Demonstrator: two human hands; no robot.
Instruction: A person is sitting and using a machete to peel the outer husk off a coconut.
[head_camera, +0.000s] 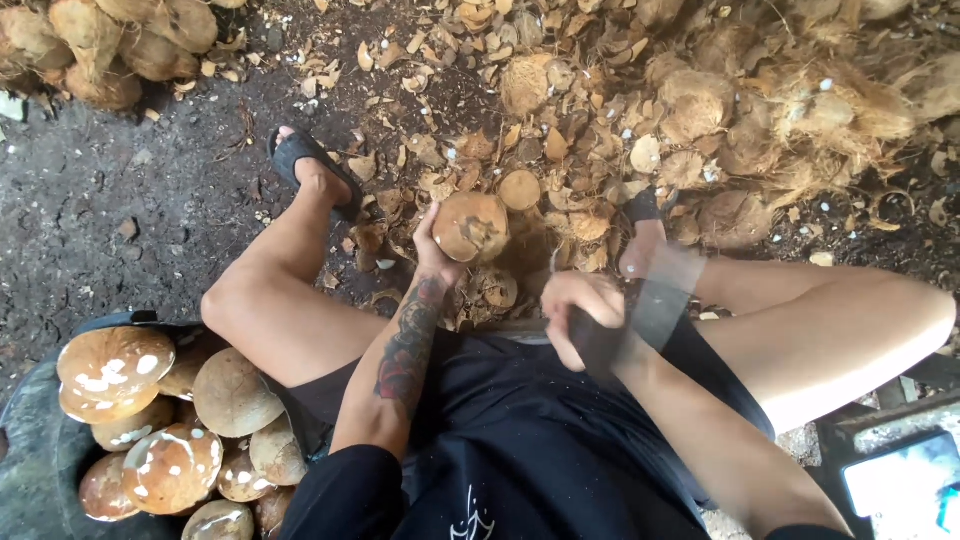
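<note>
My left hand (437, 255) grips a round brown coconut (470, 226) from below and holds it up between my knees. My right hand (578, 310) is closed on the handle of a broad blade (655, 295), which is motion-blurred just right of the coconut. The blade does not touch the coconut. Brown shell chips (560, 150) litter the ground under and beyond the coconut.
A dark tub (40, 450) at lower left holds several peeled coconuts (170, 420). Husked coconuts (110, 45) pile at top left, and fibrous husks (800, 110) heap at upper right. My sandalled feet (305, 165) rest on dark soil. A pale container (900, 480) sits at lower right.
</note>
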